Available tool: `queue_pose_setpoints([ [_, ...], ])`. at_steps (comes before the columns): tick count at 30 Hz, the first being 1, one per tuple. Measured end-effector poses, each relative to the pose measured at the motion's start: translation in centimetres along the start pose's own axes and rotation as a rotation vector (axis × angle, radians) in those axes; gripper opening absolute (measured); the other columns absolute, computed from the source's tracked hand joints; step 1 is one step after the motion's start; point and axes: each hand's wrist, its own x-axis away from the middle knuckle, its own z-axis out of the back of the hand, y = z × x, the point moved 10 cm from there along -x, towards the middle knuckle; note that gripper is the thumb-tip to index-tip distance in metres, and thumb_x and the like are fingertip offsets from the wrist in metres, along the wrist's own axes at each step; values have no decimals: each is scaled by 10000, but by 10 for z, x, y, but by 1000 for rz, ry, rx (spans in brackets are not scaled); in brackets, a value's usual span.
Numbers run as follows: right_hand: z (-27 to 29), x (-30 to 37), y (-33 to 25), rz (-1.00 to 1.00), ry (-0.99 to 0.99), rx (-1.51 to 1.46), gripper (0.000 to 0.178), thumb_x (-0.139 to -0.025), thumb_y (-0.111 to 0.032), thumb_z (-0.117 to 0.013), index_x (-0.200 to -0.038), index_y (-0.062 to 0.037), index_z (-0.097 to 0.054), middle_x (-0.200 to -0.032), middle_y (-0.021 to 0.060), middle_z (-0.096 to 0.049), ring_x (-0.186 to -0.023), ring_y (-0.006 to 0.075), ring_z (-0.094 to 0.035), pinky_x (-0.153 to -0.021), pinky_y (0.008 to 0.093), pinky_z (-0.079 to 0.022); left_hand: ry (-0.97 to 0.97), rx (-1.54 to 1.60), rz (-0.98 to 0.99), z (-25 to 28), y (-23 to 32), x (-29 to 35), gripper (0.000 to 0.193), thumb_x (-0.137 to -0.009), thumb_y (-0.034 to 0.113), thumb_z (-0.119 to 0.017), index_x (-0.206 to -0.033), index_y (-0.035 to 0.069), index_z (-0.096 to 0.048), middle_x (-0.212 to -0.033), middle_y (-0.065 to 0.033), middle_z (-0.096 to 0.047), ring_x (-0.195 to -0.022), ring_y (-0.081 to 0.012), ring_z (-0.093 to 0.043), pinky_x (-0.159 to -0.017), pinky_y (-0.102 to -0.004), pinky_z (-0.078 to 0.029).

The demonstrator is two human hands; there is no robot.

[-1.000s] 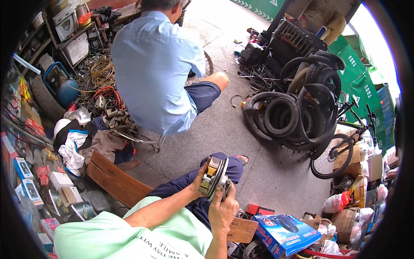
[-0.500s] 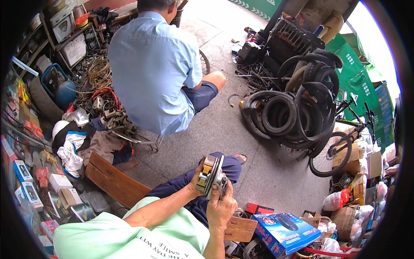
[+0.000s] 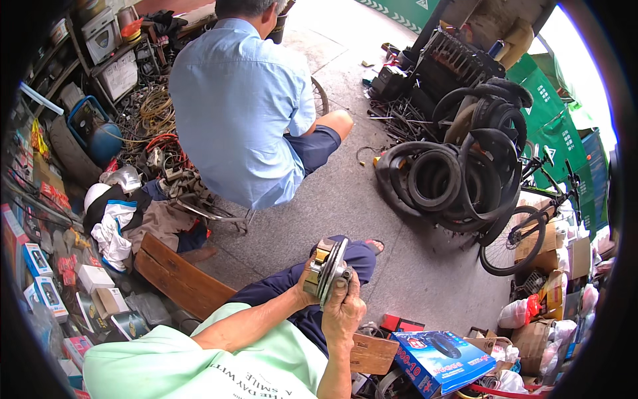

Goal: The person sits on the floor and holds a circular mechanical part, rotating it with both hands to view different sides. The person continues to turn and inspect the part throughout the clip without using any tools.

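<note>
A thick round metal part (image 3: 327,271), dark at its disc-shaped rims and brass-coloured on one side, is held on edge above my lap. My left hand (image 3: 308,286) grips its left side, with the fingers partly hidden behind the metal. On the other side my right hand (image 3: 343,310) holds it, thumb and fingers closed at a small stub that sticks out of the disc's face. Its exact kind I cannot make out. Below the part are my dark trousers (image 3: 279,282).
A wooden bench (image 3: 176,276) is under me. Ahead sits a person in a blue shirt (image 3: 236,113). Black tyres (image 3: 435,176) are heaped at the right, near a bicycle (image 3: 512,239). A blue tyre box (image 3: 442,362) lies at my right; boxed goods (image 3: 50,292) crowd the left.
My right fingers have shifted on the round part, and the part has turned slightly in my hands. Both hands keep hold of it. The whole view has moved a little.
</note>
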Motion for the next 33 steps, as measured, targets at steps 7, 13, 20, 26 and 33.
queue_pose_setpoints([
  [7, 25, 6, -9, -145, -93, 156, 561, -1018, -452, -397, -1177, 50, -587, -694, 245, -647, -668, 414, -662, -581, 474, -491, -84, -243, -4, -36, -7, -9, 619, -879, 642, -540, -1057, 54, -620, -994, -92, -632, -990, -247, -590, -897, -428, -535],
  [13, 29, 11, -12, -89, -9, 168, 552, -1015, -449, -415, -1094, 63, -608, -697, 244, -629, -630, 419, -631, -561, 469, -463, -30, -306, -65, -25, 0, -9, 619, -874, 648, -539, -1069, 66, -623, -948, -94, -636, -922, -226, -609, -821, -396, -562],
  [20, 15, 14, 1, 110, 143, -27, 499, -1015, -414, -448, -1185, 35, -582, -755, 190, -668, -603, 299, -666, -523, 382, -477, 32, -324, -89, -31, 1, -5, 582, -870, 637, -554, -1031, 91, -672, -928, -136, -688, -827, -240, -694, -713, -387, -605],
  [26, 5, 5, 16, 280, 172, -49, 500, -1005, -398, -468, -1320, -13, -516, -729, 176, -675, -571, 321, -671, -481, 385, -487, 68, -273, -101, -28, -1, -1, 518, -884, 596, -567, -1034, 113, -678, -929, -84, -713, -822, -216, -702, -758, -395, -600],
  [33, 2, 6, 5, 16, 47, -43, 482, -1019, -419, -438, -1227, -6, -574, -789, 183, -682, -696, 294, -700, -589, 375, -514, -20, -72, -29, 0, 0, 0, 582, -862, 580, -596, -1168, 86, -620, -1083, -88, -665, -1000, -235, -649, -894, -409, -554],
])
